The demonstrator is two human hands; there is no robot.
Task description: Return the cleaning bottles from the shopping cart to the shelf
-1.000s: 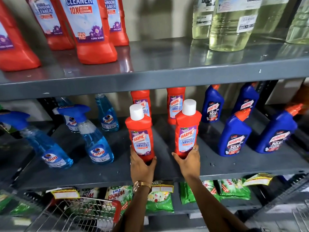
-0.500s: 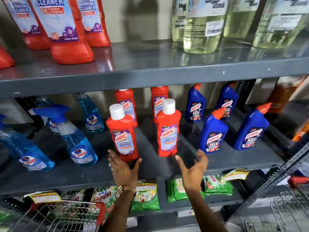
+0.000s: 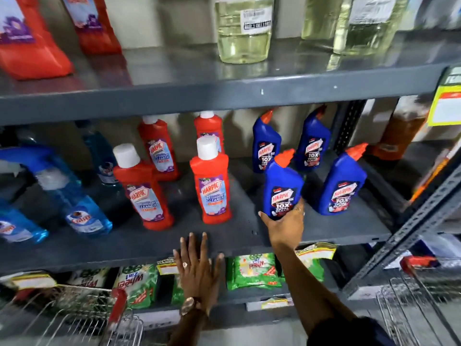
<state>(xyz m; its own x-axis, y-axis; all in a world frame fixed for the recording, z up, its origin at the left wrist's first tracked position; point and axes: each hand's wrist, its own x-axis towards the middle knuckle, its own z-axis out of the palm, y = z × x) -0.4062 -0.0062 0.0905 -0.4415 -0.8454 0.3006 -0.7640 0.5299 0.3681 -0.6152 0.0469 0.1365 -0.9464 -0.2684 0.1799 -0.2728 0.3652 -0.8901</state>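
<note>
Blue bottle [image 3: 283, 188]: stood tilted near the front of the middle shelf [image 3: 324, 231], held at its base by the right hand.
Right hand [image 3: 285, 227]: gripped the bottle's lower part, thumb on the left side, fingers [image 3: 299, 208] wrapped round the right; a ring showed on one finger.
Left hand [image 3: 197, 265]: open, fingers spread flat, at the shelf's front edge, touching no bottle; a ring and a wristwatch [image 3: 188, 305] on it.
Red bottles [image 3: 212, 186]: four with white caps, upright, left of the blue one; the nearest just beside it.
Other blue bottles [image 3: 343, 183]: three, behind and to the right.
Spray bottles [image 3: 74, 206]: far left, blurred.
Cart [image 3: 82, 318]: wire basket, lower left, below the shelf.
Green packets [image 3: 254, 270]: on the shelf beneath.
</note>
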